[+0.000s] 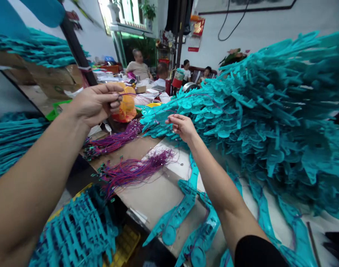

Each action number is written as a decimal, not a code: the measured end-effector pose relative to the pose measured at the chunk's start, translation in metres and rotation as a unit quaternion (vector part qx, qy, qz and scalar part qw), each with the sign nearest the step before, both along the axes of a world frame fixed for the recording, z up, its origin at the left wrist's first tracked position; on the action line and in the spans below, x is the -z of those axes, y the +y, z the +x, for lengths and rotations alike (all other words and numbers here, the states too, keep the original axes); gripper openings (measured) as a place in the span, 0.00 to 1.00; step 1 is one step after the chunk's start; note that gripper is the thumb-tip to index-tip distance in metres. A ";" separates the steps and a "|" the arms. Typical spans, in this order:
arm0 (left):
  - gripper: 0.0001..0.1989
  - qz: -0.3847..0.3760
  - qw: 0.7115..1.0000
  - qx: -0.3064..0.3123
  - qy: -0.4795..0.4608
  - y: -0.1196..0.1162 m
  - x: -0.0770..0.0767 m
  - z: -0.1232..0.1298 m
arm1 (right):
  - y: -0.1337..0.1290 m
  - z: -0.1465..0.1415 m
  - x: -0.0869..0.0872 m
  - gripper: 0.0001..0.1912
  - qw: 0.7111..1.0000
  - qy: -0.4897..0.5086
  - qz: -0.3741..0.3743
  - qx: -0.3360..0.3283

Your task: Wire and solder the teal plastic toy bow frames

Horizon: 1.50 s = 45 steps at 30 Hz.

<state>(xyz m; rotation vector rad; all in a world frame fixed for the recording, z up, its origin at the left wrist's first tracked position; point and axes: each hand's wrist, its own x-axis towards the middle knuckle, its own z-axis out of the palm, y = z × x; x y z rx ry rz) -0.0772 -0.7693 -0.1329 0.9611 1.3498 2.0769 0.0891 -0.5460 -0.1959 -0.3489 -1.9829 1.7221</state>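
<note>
My left hand point(98, 102) is raised at the left with its fingertips pinched on a thin purple wire point(129, 94). The wire stretches off to the right, in front of the turquoise pile. Lower and to the right, my right hand point(182, 126) is also closed in a pinch, with thin purple wire by its fingertips. Below my hands, a bundle of red and purple wires point(136, 168) lies on the table, and a second wire bundle point(118, 139) lies behind it. Beneath my right forearm is a turquoise plastic part point(183, 204) with wire along it.
A tall pile of turquoise plastic parts point(255, 100) fills the right side. A yellow crate point(127, 239) stands below the table edge, beside stacked turquoise parts point(77, 226). A dark post point(77, 44) rises at the left. Several people sit in the background near a cluttered table.
</note>
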 end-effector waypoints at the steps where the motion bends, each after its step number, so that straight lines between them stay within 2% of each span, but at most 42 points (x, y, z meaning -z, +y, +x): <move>1: 0.13 0.009 1.000 -0.002 -0.002 0.001 -0.004 -0.001 | -0.001 0.008 -0.005 0.19 0.999 0.028 -0.034 -0.011; 3: 0.13 0.032 0.999 -0.004 -0.005 0.005 -0.013 -0.006 | -0.002 0.029 -0.018 0.18 0.995 0.067 -0.062 -0.026; 6: 0.13 0.050 0.999 -0.002 0.004 0.026 -0.025 -0.011 | 0.004 0.076 -0.035 0.14 0.998 0.056 -0.005 -0.001; 9: 0.12 0.028 0.999 0.008 0.017 0.069 -0.029 -0.009 | 0.023 0.122 -0.047 0.14 0.993 0.013 0.084 0.081; 12: 0.10 0.004 0.999 0.007 0.038 0.127 -0.027 -0.002 | 0.046 0.146 -0.050 0.17 0.986 0.004 0.082 0.148; 14: 0.08 0.004 0.998 -0.012 0.063 0.164 -0.023 -0.001 | 0.056 0.144 -0.046 0.19 0.987 -0.019 0.054 0.153; 17: 0.08 -0.010 0.994 -0.042 0.103 0.211 -0.016 -0.004 | 0.057 0.126 -0.034 0.20 0.988 -0.041 0.020 0.149; 20: 0.08 -0.047 0.990 -0.066 0.112 0.243 -0.005 -0.009 | 0.053 0.109 -0.022 0.18 0.984 -0.015 0.009 0.177; 23: 0.06 -0.082 0.987 -0.083 0.108 0.262 0.013 -0.009 | 0.056 0.106 -0.016 0.15 0.974 0.018 0.033 0.222; 26: 0.06 -0.111 0.983 -0.092 0.111 0.268 0.034 -0.008 | 0.063 0.109 -0.016 0.13 0.961 0.024 0.068 0.267; 28: 0.05 -0.126 0.980 -0.105 0.109 0.263 0.048 -0.008 | 0.067 0.109 -0.017 0.12 0.956 0.010 0.087 0.281; 29: 0.05 -0.129 0.979 -0.120 0.106 0.256 0.054 -0.008 | 0.068 0.108 -0.017 0.12 0.954 0.005 0.093 0.284; 31: 0.04 -0.119 0.968 -0.194 0.106 0.236 0.065 -0.002 | 0.070 0.104 -0.017 0.12 0.953 0.002 0.097 0.286; 33: 0.03 -0.100 0.952 -0.259 0.132 0.208 0.076 0.014 | 0.069 0.100 -0.016 0.12 0.954 0.002 0.094 0.286; 34: 0.05 -0.095 0.948 -0.263 0.151 0.193 0.082 0.027 | 0.068 0.098 -0.015 0.12 0.954 0.003 0.091 0.285; 35: 0.08 -0.101 0.957 -0.210 0.171 0.179 0.088 0.043 | 0.067 0.096 -0.014 0.12 0.955 0.003 0.090 0.283; 37: 0.11 -0.128 0.977 -0.034 0.168 0.159 0.099 0.078 | 0.063 0.093 -0.012 0.12 0.957 0.003 0.090 0.277; 39: 0.13 -0.158 0.975 0.095 0.123 0.152 0.106 0.112 | 0.059 0.091 -0.011 0.13 0.957 0.002 0.098 0.272; 41: 0.12 -0.185 0.971 0.142 0.054 0.157 0.107 0.135 | 0.056 0.090 -0.011 0.14 0.956 0.002 0.106 0.274; 45: 0.10 -0.186 0.975 0.118 -0.039 0.175 0.101 0.149 | 0.054 0.091 -0.012 0.15 0.956 0.002 0.111 0.272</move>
